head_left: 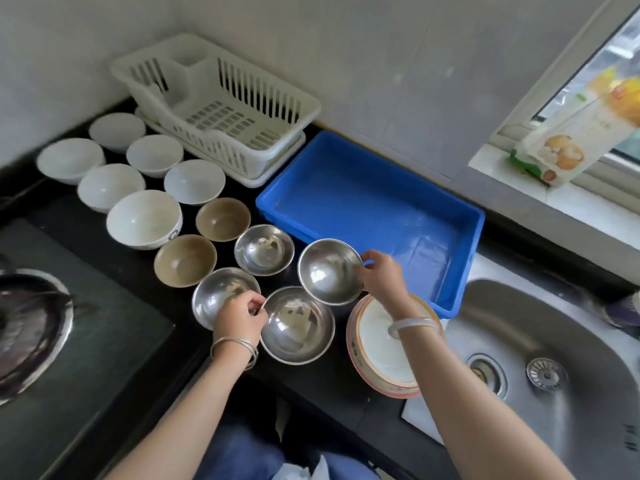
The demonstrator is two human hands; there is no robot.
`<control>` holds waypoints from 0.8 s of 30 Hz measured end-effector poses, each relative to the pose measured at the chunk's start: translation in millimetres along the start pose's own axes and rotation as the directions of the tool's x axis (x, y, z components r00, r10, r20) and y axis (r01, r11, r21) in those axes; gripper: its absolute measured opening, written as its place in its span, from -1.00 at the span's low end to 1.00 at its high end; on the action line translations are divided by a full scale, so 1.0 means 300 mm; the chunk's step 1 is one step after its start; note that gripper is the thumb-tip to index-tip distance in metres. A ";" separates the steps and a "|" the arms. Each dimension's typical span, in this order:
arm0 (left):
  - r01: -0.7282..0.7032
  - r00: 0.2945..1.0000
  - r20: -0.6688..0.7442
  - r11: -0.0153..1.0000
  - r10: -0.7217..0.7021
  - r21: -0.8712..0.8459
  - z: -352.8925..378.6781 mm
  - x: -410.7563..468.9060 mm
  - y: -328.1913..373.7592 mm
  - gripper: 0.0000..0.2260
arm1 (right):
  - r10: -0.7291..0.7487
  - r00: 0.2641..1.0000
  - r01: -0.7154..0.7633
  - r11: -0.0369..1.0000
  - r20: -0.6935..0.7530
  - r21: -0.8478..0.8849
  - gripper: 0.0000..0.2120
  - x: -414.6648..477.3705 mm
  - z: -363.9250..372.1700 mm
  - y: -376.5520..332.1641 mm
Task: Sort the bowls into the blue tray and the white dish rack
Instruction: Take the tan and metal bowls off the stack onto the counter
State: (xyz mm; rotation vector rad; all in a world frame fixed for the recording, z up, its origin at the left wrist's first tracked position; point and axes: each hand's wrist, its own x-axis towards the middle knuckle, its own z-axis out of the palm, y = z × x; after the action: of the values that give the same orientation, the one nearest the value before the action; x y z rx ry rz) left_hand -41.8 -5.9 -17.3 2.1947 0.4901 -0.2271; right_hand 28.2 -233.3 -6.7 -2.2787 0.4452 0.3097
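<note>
Black counter (322, 386) by sink (554, 323): left hand (239, 317) pinches front bowl (298, 329), right hand (381, 275) rear bowl (327, 271).

Daylight from window (588, 81) at right, soft motion blur, wide-angle bending at edges

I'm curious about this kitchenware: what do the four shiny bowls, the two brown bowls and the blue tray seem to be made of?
Shiny bowls: probably stainless steel, polished; they mirror the light. Brown bowls: likely glazed ceramic, from glossy highlights, though melamine is possible. Blue tray: moulded plastic, uniform colour, faint sheen, thick rim.
</note>
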 end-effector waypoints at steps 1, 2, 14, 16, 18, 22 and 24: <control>0.019 1.000 0.004 1.000 -0.019 -0.001 -0.001 -0.008 -0.018 -0.88 | -0.006 0.999 0.007 0.999 0.035 -0.050 -0.87 0.014 0.021 -0.007; 0.035 0.999 0.009 0.999 -0.035 -0.001 0.000 -0.014 -0.034 -0.88 | -0.005 0.998 0.011 0.996 0.062 -0.090 -0.83 0.028 0.039 -0.010; 0.064 0.998 0.001 0.998 -0.064 -0.002 0.027 -0.008 -0.112 -0.87 | 0.061 0.998 -0.047 0.947 0.034 -0.316 -0.79 0.048 0.143 -0.027; 0.064 0.998 -0.006 0.998 -0.064 0.002 0.029 -0.005 -0.119 -0.87 | 0.092 0.996 -0.081 0.950 0.023 -0.300 -0.81 0.043 0.152 -0.021; 0.058 0.998 -0.014 0.998 -0.058 0.003 0.032 -0.003 -0.125 -0.87 | 0.119 0.993 -0.107 0.952 0.025 -0.285 -0.79 0.045 0.160 -0.017; 0.049 0.998 -0.039 0.999 -0.048 0.024 0.041 0.000 -0.134 -0.88 | 0.151 0.987 -0.133 0.961 0.054 -0.244 -0.77 0.054 0.168 -0.022; 0.037 0.998 -0.046 0.998 -0.035 0.055 0.044 0.001 -0.133 -0.88 | 0.168 0.984 -0.151 0.964 0.064 -0.221 -0.77 0.058 0.170 -0.024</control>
State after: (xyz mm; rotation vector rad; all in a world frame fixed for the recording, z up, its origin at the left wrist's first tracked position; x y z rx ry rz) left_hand -58.4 6.2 -54.1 2.2510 0.5550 -0.2132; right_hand 42.6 -194.7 -42.3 -2.4339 0.5784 0.5558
